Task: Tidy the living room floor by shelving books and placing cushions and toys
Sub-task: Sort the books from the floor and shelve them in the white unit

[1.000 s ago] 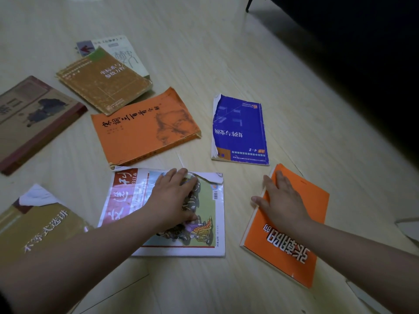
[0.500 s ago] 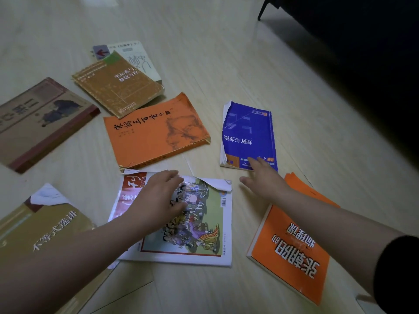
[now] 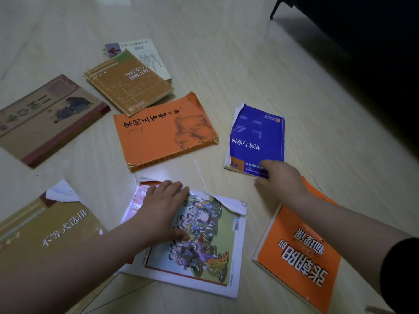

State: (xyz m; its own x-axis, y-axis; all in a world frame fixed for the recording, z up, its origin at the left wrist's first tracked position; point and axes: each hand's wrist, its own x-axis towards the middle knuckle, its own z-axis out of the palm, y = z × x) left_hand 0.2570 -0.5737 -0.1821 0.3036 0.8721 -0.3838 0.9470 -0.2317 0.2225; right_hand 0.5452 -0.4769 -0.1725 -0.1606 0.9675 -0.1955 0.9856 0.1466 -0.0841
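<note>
Several books lie scattered on the pale wood floor (image 3: 226, 53). My left hand (image 3: 164, 208) rests flat on a torn cartoon-cover book (image 3: 204, 243), fingers at its far edge. With its fingers on the near edge of a blue book (image 3: 258, 134), my right hand (image 3: 280, 180) lies above an orange book with white lettering (image 3: 299, 257), which my forearm crosses. Whether the thumb is under the blue book's edge is hidden.
Further books: an orange one (image 3: 163, 132) in the middle, a tan one (image 3: 129, 87) lying on a white one (image 3: 147, 55), a brown hardback (image 3: 45, 118) at left and an olive one (image 3: 40, 236) at near left. Dark furniture with a leg (image 3: 274, 7) stands at the far right.
My right hand left the orange book with white lettering and moved forward onto the blue book's near edge. My left hand slid slightly left on the cartoon-cover book.
</note>
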